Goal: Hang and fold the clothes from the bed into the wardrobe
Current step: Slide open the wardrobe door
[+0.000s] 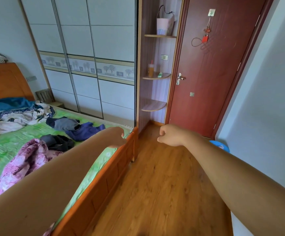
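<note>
Two hands: left hand [118, 137] and right hand [169, 135] reach forward, fingers loosely curled and holding nothing. The left hangs over the corner of the bed's footboard [104, 181], the right over open floor.
Clothes: all lie left of the left hand on the green sheet [2, 150]. A navy garment [85, 131] is nearest it, with a grey garment [65, 124] just beyond. A black garment [58, 142] and a pink floral garment [24, 160] lie beside the left forearm. A white patterned heap [17, 117] and a teal cloth [9, 104] sit farthest off.
Handling: limp, light fabric by the look of it. It will likely sag and trail if grabbed mid-heap, so a pinch at the shoulders, collar or waistband should lift each piece cleanly.
Storage: the wardrobe [90, 40] stands ahead of both hands past the bed's end, sliding doors drawn across — they would need opening first. No hangers show.
Surface: rumpled bedding, soft underneath, a poor base for crisp folds.
Room: a wood-plank floor [164, 184] runs beneath the right hand. Corner shelves [155, 76] rise ahead of it, and a red-brown door [214, 74] stands to its right.
</note>
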### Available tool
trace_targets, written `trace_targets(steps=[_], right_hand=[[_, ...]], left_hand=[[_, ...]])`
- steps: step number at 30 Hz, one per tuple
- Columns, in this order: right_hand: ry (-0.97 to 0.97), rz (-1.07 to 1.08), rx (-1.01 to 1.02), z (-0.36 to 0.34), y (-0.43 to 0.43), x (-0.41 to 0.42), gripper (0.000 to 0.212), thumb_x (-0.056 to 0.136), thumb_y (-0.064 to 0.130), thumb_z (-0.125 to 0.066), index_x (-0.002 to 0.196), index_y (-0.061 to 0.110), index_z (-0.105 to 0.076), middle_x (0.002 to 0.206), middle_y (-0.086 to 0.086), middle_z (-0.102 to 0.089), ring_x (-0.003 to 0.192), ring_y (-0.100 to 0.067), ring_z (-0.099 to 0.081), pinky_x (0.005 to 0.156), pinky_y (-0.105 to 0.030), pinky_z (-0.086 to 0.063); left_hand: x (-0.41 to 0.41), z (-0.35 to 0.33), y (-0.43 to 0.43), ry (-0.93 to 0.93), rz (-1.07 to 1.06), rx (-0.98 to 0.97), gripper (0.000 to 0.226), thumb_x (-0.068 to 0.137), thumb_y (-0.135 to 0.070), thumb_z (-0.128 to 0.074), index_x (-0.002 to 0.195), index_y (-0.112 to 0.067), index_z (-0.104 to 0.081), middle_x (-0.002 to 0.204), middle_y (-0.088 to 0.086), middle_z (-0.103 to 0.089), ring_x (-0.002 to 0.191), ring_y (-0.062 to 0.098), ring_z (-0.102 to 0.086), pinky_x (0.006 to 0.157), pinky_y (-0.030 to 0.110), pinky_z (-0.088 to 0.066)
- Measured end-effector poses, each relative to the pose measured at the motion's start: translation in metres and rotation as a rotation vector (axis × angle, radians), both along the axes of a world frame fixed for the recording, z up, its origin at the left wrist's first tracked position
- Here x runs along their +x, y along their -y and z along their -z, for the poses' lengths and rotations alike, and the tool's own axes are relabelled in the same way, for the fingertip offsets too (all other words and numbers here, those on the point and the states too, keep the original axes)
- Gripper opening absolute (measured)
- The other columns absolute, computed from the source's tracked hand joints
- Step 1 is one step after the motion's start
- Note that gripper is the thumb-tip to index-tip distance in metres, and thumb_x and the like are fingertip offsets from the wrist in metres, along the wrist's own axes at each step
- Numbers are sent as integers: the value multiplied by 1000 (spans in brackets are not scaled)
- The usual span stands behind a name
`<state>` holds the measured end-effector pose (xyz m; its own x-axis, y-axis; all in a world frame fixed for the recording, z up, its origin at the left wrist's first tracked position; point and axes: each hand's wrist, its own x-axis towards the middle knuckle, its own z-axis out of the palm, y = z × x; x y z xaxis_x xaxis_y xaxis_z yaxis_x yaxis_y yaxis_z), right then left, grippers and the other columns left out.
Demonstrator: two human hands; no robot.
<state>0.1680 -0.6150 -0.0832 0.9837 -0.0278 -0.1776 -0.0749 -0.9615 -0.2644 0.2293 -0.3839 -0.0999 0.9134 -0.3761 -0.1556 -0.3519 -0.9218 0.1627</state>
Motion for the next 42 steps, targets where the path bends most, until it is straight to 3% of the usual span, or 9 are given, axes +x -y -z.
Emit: trace_targets(steps=[5,8,12,17,23,28,33,38,42], right_hand=[[-8,36,-10,6,23,83,38,98,31,-53,115,-2,-63,95,-8,-55,80,-19,-48,70,-34,-35],[-12,64,-19,2,32,140,32,97,29,-51,104,-1,-62,92,-7,-47,78,-20,-43,69,-35,-31],[-18,84,-7,-2,44,205,39,98,30,-51,117,-2,-63,92,-5,-48,79,-19,-45,69,-34,-32],[-9,95,-11,3,68,274,35,97,33,-53,109,2,-64,89,-8,-52,74,-18,-45,65,-34,-33],[-28,65,1,19,111,365,34,98,38,-52,117,11,-62,116,-11,-64,102,-24,-62,84,-37,-51],[-41,16,4,36,160,447,36,99,36,-52,117,7,-63,119,-15,-64,100,-27,-63,78,-36,-48],[-23,-21,0,31,221,541,48,99,36,-53,129,0,-59,133,-21,-60,118,-36,-60,101,-50,-48],[-6,-89,2,23,269,634,38,99,35,-54,120,5,-63,119,-18,-67,102,-29,-66,81,-40,-53],[-14,-152,-35,24,287,705,32,99,38,-53,116,13,-62,107,-9,-67,86,-20,-62,68,-30,-43]], left_hand=[[86,12,21,-11,29,-14,47,101,-34,-49,144,-13,-49,147,8,-50,132,26,-49,106,33,-39],[142,12,34,-22,53,-12,47,101,-33,-50,144,-14,-49,144,10,-53,131,27,-50,105,34,-40],[212,9,48,-39,77,-7,46,101,-31,-51,143,-13,-50,143,9,-54,131,27,-51,105,34,-41],[286,12,70,-56,89,-25,44,101,-32,-50,141,-12,-53,143,8,-54,131,26,-50,104,33,-41],[371,28,106,-89,69,-15,44,100,-33,-52,139,-12,-55,140,8,-56,127,25,-53,100,32,-43],[451,40,154,-78,44,18,42,99,-32,-53,135,-12,-57,136,7,-59,122,24,-56,95,30,-44],[537,37,211,-69,-17,13,43,100,-31,-49,139,-12,-54,142,8,-54,127,25,-52,99,33,-43],[610,35,255,-75,-89,-1,45,101,-33,-49,142,-15,-51,140,7,-55,122,26,-57,91,31,-42],[667,38,271,-109,-142,-6,45,101,-34,-49,142,-15,-50,134,10,-60,119,28,-59,95,34,-45]])
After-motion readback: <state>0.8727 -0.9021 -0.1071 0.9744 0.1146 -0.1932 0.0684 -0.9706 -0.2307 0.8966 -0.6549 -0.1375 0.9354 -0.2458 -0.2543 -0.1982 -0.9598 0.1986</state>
